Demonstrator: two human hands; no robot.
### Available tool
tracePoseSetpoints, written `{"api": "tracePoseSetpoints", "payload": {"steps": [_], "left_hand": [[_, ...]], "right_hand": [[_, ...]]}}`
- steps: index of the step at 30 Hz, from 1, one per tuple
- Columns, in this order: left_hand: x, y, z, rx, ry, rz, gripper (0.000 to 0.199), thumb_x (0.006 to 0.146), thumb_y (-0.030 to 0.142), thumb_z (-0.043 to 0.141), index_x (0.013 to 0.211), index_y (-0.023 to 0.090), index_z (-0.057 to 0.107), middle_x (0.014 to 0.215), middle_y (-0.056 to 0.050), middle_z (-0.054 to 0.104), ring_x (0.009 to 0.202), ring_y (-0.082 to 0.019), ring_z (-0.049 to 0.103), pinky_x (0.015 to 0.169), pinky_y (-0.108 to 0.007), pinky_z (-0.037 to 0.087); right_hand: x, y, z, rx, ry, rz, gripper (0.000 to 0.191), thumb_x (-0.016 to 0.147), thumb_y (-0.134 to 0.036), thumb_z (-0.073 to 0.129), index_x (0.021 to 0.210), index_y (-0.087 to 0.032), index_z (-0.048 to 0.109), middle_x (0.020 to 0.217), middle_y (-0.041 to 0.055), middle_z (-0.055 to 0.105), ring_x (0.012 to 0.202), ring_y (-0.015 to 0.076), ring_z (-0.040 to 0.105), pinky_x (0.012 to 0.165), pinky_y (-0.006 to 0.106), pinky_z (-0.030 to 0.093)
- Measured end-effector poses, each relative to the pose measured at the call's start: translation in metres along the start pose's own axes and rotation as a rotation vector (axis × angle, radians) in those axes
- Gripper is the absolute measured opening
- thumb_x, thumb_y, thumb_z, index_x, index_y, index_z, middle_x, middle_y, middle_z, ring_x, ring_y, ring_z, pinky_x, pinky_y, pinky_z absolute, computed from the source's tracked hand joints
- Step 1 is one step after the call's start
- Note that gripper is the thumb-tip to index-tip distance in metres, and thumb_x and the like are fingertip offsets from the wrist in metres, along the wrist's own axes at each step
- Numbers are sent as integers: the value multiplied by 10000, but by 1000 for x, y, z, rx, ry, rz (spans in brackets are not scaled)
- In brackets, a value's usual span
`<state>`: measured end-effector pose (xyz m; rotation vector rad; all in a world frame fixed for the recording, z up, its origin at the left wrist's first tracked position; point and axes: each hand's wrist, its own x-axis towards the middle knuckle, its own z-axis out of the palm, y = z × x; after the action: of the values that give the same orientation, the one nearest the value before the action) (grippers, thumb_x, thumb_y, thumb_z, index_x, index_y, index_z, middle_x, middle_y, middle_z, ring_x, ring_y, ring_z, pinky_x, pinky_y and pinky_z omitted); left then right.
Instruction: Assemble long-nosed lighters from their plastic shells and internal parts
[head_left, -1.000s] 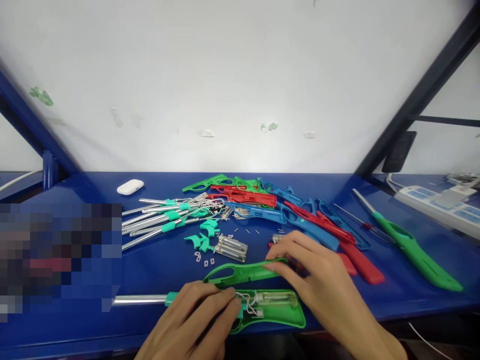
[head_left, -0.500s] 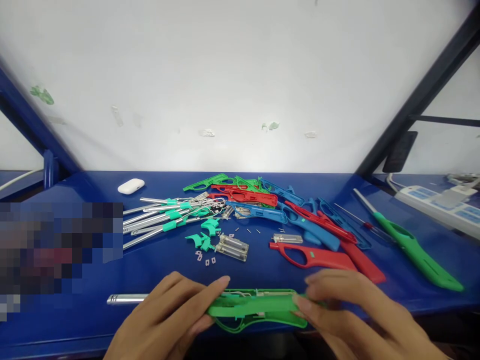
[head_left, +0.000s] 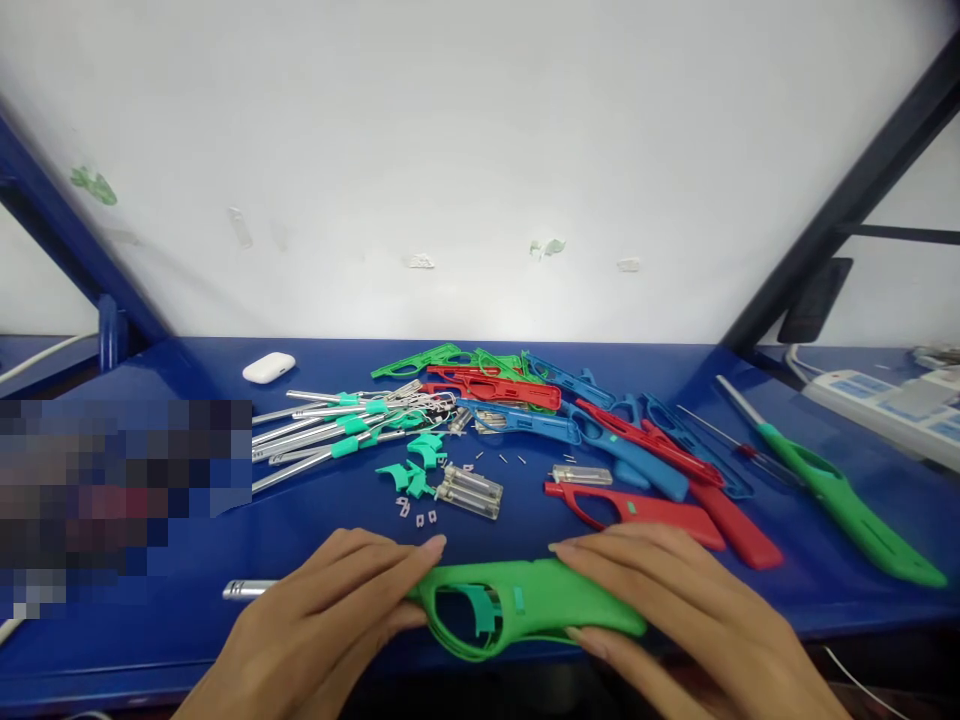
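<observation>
Near the front edge of the blue table I hold a green lighter [head_left: 540, 590], a long-nosed one with a finger loop and a teal trigger [head_left: 482, 610] inside it. Its upper green shell half lies over the lower half, with a thin gap along the near side. My left hand [head_left: 322, 620] is closed round the neck end, and the silver metal tube [head_left: 247, 590] sticks out to its left. Round the wide handle end, my right hand [head_left: 675, 610] has its fingers above and its thumb below. What lies inside the shell is hidden.
Behind lie metal tubes with wires [head_left: 315, 430], teal triggers [head_left: 409, 475], clear fuel tanks [head_left: 472, 492] and red shells [head_left: 667, 515]. To the right are a screwdriver [head_left: 742, 450], another green lighter [head_left: 847, 500] and a power strip [head_left: 877, 405]. A white case [head_left: 268, 367] sits back left.
The upper green shell half, tilted on edge before, now lies flat over the lower half and covers the inner parts. My right hand has moved in and closed round the handle.
</observation>
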<state>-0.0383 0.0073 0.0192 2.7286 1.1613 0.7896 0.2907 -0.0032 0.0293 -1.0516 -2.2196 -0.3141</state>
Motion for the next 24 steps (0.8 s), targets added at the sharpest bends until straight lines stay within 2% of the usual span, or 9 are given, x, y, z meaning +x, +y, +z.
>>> {"api": "tracePoseSetpoints", "payload": {"steps": [3, 5, 13, 20, 24], "left_hand": [[4, -5, 2, -17, 63, 76, 382, 1053, 224, 556, 1411, 330, 636, 1179, 19, 797, 1086, -141, 742, 927, -203, 619], [7, -7, 3, 0, 58, 114, 349, 1055, 228, 555, 1368, 332, 669, 1149, 11, 806, 1090, -149, 740, 913, -215, 619], [9, -3, 1, 37, 44, 80, 358, 1064, 204, 524, 1356, 344, 676, 1171, 17, 780, 1054, -131, 725, 888, -196, 609], [9, -1, 4, 41, 40, 84, 388, 1081, 181, 485, 1387, 346, 658, 1152, 6, 756, 1031, -118, 702, 868, -177, 593], [7, -2, 7, 14, 41, 86, 481, 1033, 83, 473, 1426, 315, 623, 1168, -13, 741, 1020, -112, 684, 848, -155, 580]], "right_hand": [[-1, 1, 4, -2, -32, -38, 299, 1040, -474, 602, 1251, -298, 722, 1131, -39, 823, 1012, 181, 796, 881, 278, 668], [-2, 0, 5, -11, -46, -57, 291, 1044, -458, 599, 1243, -290, 729, 1133, -43, 824, 1017, 186, 793, 878, 292, 669], [-4, -3, 10, -64, -131, -100, 308, 1061, -462, 564, 1222, -273, 745, 1120, -39, 826, 977, 220, 802, 804, 376, 686], [-2, -5, 10, -52, -101, -76, 312, 1054, -477, 572, 1220, -277, 744, 1097, -16, 826, 942, 207, 804, 791, 352, 682], [-5, -6, 13, -24, -38, -30, 316, 1092, -456, 502, 1214, -294, 744, 1055, -13, 819, 918, 167, 800, 764, 295, 672]]}}
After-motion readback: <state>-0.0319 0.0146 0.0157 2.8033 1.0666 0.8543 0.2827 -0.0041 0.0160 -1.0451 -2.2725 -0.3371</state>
